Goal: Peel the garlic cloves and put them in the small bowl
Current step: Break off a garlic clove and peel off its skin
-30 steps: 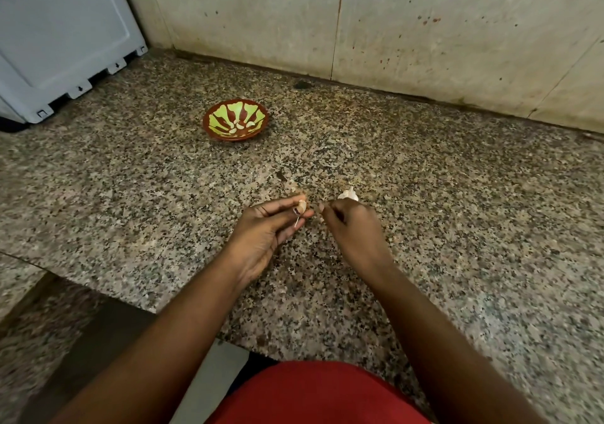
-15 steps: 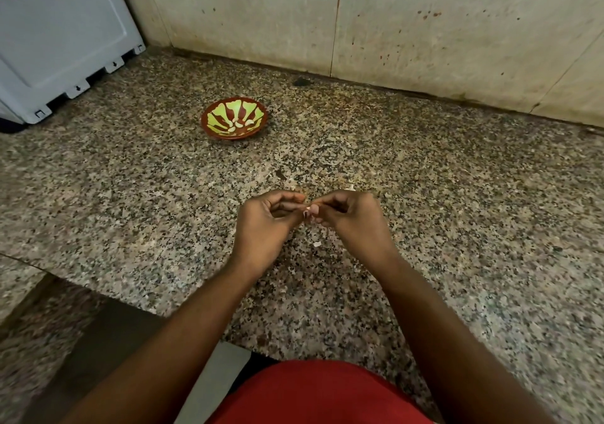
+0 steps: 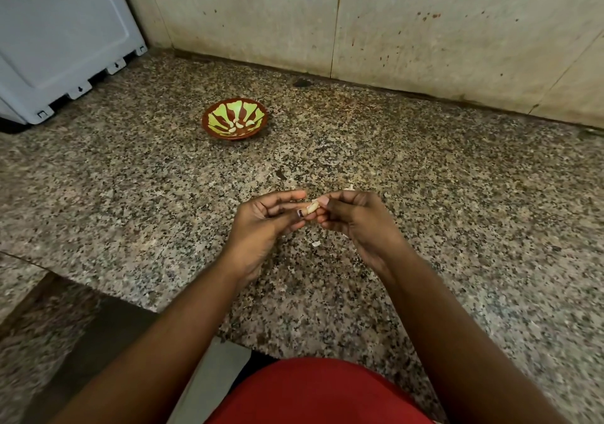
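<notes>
Both hands are meeting at frame centre, just above the speckled granite table. The left hand is curling its fingers & thumb round a garlic clove, the grip pinching the clove's lower end. The right hand is pinching the clove's upper end w/ thumb & forefinger, other fingers curled under. The clove is showing pale, partly hidden btwn the fingertips, held clear of the table.

The small bowl is sitting upper centre-left of the frame, well apart from the hands, red-brown w/ green petal pattern. Peeled cloves are lying inside it near its front wall.

A skin scrap is lying on the table below the hands; more pale bits are peeking just behind the right hand. A grey plastic crate is filling the upper left corner. Red clothing is showing at bottom centre.
</notes>
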